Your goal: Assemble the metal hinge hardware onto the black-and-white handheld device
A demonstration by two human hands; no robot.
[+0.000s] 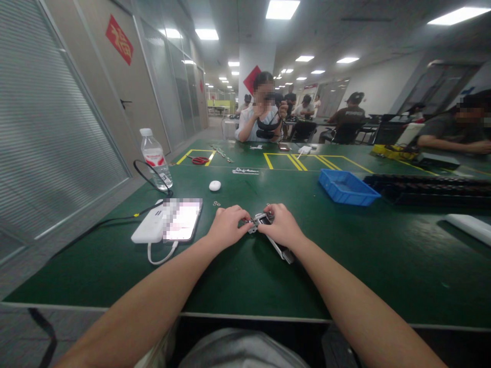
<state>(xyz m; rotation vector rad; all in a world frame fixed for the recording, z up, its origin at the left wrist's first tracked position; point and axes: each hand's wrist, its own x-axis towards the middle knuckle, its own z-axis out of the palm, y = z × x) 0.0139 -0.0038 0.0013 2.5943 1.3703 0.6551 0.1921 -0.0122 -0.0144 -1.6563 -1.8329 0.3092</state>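
My right hand (283,225) is closed around the upper end of a long, narrow white-and-black housing (282,249), which lies slanted with its lower end toward the table's front. My left hand (231,225) pinches a small silvery metal part (252,228) at the housing's upper left end. Whether that part is joined to the housing cannot be made out, because my fingers cover much of it. A few tiny rings (217,204) lie on the green table just beyond my left hand.
Left of my hands, a white power bank (149,225) is cabled to a phone (186,220). Behind them stand a water bottle (155,161) and a white earbud case (215,186). Red-handled scissors (200,160) lie farther back. A blue tray (347,187) sits right; a person (261,120) sits opposite.
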